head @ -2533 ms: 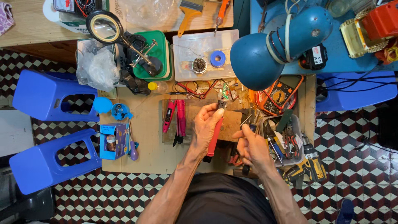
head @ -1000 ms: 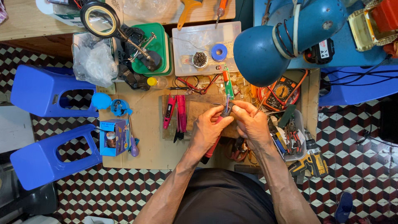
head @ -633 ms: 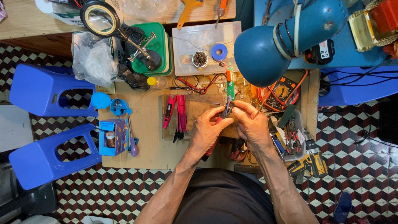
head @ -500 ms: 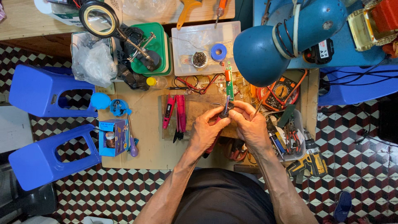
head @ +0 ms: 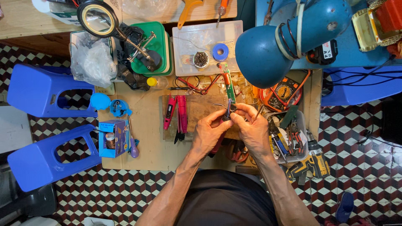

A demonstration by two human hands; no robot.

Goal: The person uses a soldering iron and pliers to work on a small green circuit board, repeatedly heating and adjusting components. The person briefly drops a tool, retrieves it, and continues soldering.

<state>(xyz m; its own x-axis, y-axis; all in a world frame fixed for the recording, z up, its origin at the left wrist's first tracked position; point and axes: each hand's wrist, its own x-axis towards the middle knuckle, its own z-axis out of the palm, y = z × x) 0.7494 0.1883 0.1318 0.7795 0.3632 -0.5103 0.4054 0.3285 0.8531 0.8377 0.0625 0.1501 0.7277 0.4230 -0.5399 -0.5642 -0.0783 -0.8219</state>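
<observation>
Holding a narrow green circuit strip [head: 228, 88] at its near end, both hands met over the middle of the small wooden bench [head: 146, 138]. The strip pointed away from the person, its far end with an orange part reaching toward the clear plastic tray [head: 188, 46]. The left hand [head: 209, 134] was closed around a dark red-handled tool [head: 218, 140], whose tip came up against the near end of the strip; the right hand [head: 251, 127] pinched that same end between fingers and thumb. What exactly passed between tip and strip was too small to tell, so how far the work on it had got could not be read; judging by the grip, it was in the middle of being worked on, not set down.

Just left of the hands lay pink-handled pliers [head: 180, 117] on a wooden board. Red wires [head: 197, 83] curled beyond the strip. A blue roll of tape [head: 220, 52] sat in the tray, and a blue desk lamp [head: 289, 37] hung over the right side above an orange multimeter [head: 284, 92]. Farther left stood a magnifier on a stand [head: 98, 19] and two blue plastic stools [head: 42, 125].
</observation>
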